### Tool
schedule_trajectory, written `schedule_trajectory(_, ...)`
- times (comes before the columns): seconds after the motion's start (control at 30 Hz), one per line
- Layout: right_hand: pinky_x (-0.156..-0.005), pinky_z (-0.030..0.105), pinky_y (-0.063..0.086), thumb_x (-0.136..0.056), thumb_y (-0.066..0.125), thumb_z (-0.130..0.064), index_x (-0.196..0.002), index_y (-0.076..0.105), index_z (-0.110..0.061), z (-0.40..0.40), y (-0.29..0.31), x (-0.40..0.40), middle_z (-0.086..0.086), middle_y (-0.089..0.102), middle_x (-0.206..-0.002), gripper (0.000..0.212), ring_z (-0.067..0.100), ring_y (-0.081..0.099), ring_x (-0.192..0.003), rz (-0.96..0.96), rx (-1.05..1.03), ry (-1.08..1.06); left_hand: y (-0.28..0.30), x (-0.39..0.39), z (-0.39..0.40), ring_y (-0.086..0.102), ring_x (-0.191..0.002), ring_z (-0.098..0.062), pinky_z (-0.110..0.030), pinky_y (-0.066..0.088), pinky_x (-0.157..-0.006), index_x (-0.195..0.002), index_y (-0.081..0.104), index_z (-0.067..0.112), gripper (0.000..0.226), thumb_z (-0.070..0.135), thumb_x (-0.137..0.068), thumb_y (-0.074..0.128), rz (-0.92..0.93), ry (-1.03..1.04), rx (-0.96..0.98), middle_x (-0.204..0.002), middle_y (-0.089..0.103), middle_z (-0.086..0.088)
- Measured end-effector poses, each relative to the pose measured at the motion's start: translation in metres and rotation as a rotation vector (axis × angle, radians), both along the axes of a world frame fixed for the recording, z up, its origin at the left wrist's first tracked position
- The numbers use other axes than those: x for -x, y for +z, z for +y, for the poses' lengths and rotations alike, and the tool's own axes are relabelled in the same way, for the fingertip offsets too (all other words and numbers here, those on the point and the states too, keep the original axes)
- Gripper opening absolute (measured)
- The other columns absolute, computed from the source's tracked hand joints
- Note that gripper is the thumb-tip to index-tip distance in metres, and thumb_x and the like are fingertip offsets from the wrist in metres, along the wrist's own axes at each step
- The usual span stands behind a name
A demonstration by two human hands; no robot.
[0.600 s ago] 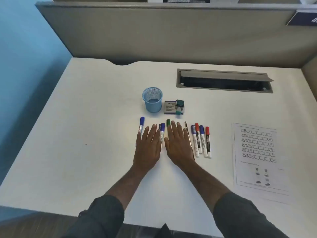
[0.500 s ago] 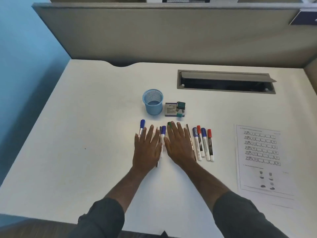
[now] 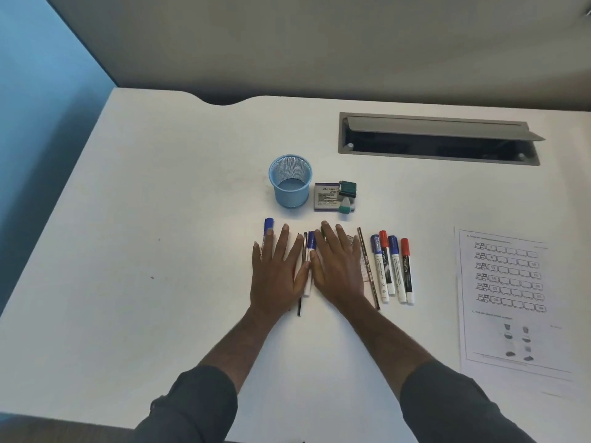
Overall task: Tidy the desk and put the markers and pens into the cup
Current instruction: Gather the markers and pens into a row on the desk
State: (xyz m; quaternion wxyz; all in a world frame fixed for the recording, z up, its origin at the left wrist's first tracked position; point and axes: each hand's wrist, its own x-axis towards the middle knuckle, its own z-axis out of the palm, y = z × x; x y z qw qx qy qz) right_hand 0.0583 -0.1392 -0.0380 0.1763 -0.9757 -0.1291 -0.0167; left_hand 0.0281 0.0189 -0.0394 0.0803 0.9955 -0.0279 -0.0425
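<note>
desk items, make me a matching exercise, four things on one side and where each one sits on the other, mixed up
Things:
1. mesh cup
2. worksheet
3. eraser box
4. rightmost red-capped marker

Places:
A. far right side of the desk, beyond the row of markers
B. directly right of the blue cup
C. at the right end of the marker row
D. standing empty beyond the two flat hands

Pairs: 1-D, 2-A, 3-B, 4-C

The left hand and right hand lie palm down over some of the markers.
</note>
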Motion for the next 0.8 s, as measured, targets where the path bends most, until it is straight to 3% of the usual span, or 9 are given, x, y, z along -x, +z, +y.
schedule_trajectory(0.27, -0.116, 0.060, 0.021, -0.088, 0.049, -0.014, -0.145, 0.044, -0.008, 0.032, -0.001, 0.010, 0.011, 0.035, -0.157, 0.057, 0.033, 0.026, -0.147, 0.041, -0.099, -0.029, -0.002, 0.009, 0.003, 0.013, -0.155, -0.027, -0.053, 0.022, -0.121, -0.158, 0.025, 0.025, 0.053, 0.040, -0.107, 0.030, -0.059, -0.010, 0.035, -0.165, 0.025, 0.001)
schedule_trajectory(0.5, -0.117, 0.061, 0.019, -0.091, 0.030, -0.022, -0.147, 0.041, -0.010, 0.071, -0.002, 0.015, 0.011, 0.036, -0.156, 0.059, 0.033, 0.026, -0.147, 0.080, -0.060, -0.016, -0.004, 0.016, 0.036, 0.007, -0.156, -0.024, -0.050, 0.018, -0.123, -0.158, 0.022, 0.023, 0.053, 0.038, -0.108, 0.030, -0.028, 0.011, 0.016, -0.166, 0.023, 0.004)
schedule_trajectory(0.8, -0.118, 0.059, 0.014, -0.089, 0.029, -0.025, -0.148, 0.039, -0.010, 0.149, 0.000, 0.010, 0.010, 0.032, -0.158, 0.062, 0.032, 0.024, -0.147, 0.112, -0.080, 0.076, -0.005, 0.022, 0.109, 0.010, -0.156, -0.024, -0.050, 0.021, -0.122, -0.158, 0.025, 0.021, 0.052, 0.034, -0.108, 0.031, -0.069, 0.098, -0.004, -0.165, 0.025, 0.004)
